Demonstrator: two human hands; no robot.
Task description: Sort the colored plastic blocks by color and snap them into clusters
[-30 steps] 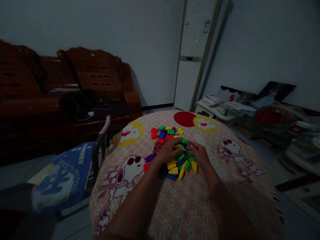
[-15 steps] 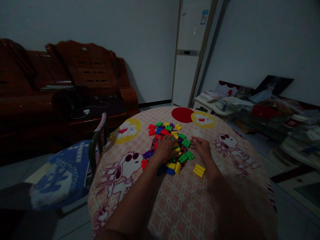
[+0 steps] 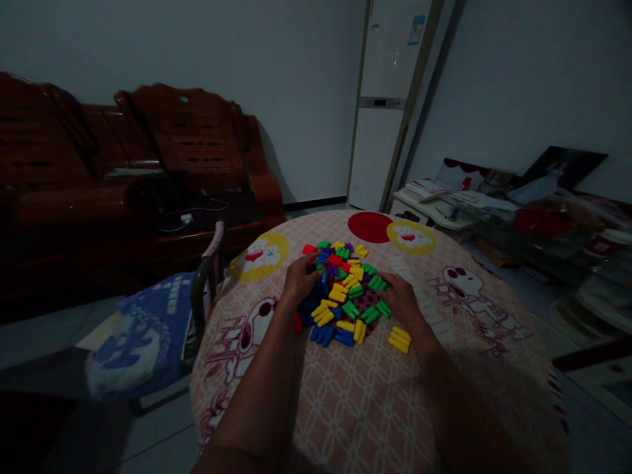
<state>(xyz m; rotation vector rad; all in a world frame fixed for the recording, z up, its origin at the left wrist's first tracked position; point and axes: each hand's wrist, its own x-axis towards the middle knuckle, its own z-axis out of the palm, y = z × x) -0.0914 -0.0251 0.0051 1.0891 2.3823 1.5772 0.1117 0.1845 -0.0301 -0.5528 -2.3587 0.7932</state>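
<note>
A pile of small plastic blocks [image 3: 345, 289] in yellow, green, blue, red and purple lies on a round table with a cartoon-dog cloth [image 3: 375, 395]. My left hand [image 3: 300, 282] rests on the pile's left edge, fingers curved over the blocks. On the right edge sits my right hand [image 3: 402, 299], fingers bent against green blocks. A yellow block [image 3: 399, 339] lies apart, just beside my right wrist. The room is dim, and whether either hand grips a block stays unclear.
A chair with a blue cushion [image 3: 143, 336] stands at the table's left. A dark wooden sofa [image 3: 123, 171] lines the left wall. A tall white unit [image 3: 385, 105] fills the corner. Low tables with papers and clutter [image 3: 518, 217] stand at the right.
My left hand moved from the pile's middle to its left edge. My right hand stayed at the right edge. The blocks spread out, and a yellow one now lies apart.
</note>
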